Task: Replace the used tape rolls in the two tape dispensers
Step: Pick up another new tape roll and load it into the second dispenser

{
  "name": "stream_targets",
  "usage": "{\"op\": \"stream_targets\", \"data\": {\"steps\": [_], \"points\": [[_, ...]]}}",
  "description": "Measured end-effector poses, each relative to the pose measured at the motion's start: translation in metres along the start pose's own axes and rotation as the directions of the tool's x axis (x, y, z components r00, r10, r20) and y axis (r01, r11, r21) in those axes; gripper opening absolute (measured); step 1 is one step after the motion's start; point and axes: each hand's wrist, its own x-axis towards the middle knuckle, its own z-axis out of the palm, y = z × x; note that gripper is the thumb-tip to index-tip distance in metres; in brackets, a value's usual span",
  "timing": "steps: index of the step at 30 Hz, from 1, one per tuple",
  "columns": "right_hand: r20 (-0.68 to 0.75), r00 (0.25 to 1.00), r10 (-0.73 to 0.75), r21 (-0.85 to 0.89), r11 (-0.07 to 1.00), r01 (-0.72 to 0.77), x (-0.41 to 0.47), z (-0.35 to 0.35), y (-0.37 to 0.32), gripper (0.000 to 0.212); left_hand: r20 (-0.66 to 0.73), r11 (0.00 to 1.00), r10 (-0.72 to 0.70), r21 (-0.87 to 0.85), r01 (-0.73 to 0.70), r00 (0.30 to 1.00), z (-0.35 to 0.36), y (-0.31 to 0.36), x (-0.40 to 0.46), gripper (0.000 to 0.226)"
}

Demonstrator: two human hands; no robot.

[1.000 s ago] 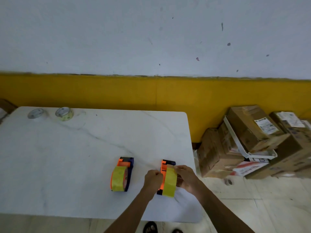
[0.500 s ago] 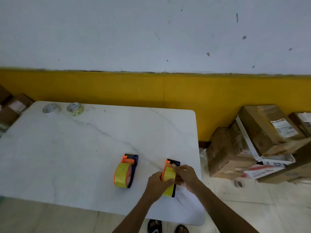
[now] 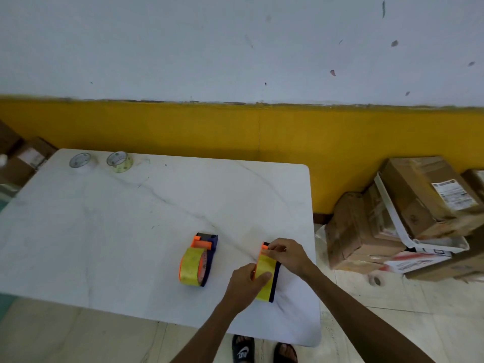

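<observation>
Near the front right edge of the white marble-look table [image 3: 104,231], the person works on the right-hand tape dispenser [image 3: 272,286], a navy and orange frame carrying a yellow tape roll [image 3: 265,273]. The left hand [image 3: 245,282] wraps the near side of that roll, thumb pressed on its yellow face, while the right hand [image 3: 286,254] pinches at the dispenser's far, orange end, apparently on the tape's loose end or the roller there; what exactly sits between those fingertips cannot be told. The second tape dispenser [image 3: 199,259] lies untouched just to the left, loaded with its own yellow roll. Well apart, at the table's far left corner, a pale tape roll [image 3: 80,162] and a yellowish tape roll [image 3: 120,161] lie flat, each showing its open core. The dispenser looks light and rigid, likely plastic, so it will probably skid on the smooth top unless held down; the roll is stiff across its faces and best gripped by its edges, since the free tape end is thin, sticky and apt to fold onto itself. Cardboard boxes [image 3: 408,205] are stacked on the floor to the right, closed, their contents hidden
</observation>
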Motion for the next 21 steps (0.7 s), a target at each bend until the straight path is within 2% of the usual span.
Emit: {"op": "stream_targets", "data": {"steps": [2, 6, 11, 14, 18, 21], "points": [[0.025, 0.999, -0.046, -0.055, 0.997, 0.047, 0.003, -0.001, -0.003, 0.003, -0.001, 1.000, 0.015, 0.002, -0.015, 1.000, 0.000, -0.001, 0.001, 0.045], [0.018, 0.999, -0.043, -0.154, 0.987, 0.045, 0.010, 0.001, 0.003, 0.008, -0.019, 1.000, 0.010, -0.013, -0.011, 1.000, 0.002, -0.001, 0.000, 0.043], [0.076, 0.997, -0.024, -0.113, 0.993, 0.033, 0.011, -0.002, 0.009, 0.023, 0.002, 1.000, 0.005, -0.026, -0.005, 1.000, 0.001, 0.000, -0.004, 0.041], [0.077, 0.994, -0.073, -0.180, 0.980, 0.085, 0.015, -0.004, 0.008, 0.020, 0.007, 1.000, -0.011, -0.022, 0.011, 1.000, -0.001, 0.001, -0.004, 0.042], [0.110, 0.988, -0.106, -0.187, 0.974, 0.126, 0.021, -0.007, 0.004, 0.011, 0.015, 1.000, -0.008, -0.021, 0.009, 1.000, -0.002, -0.001, -0.005, 0.050], [0.098, 0.982, -0.159, -0.246, 0.953, 0.178, 0.023, -0.008, 0.002, 0.007, 0.019, 0.999, -0.030, -0.012, 0.030, 0.999, -0.004, 0.001, -0.005, 0.045]]}}
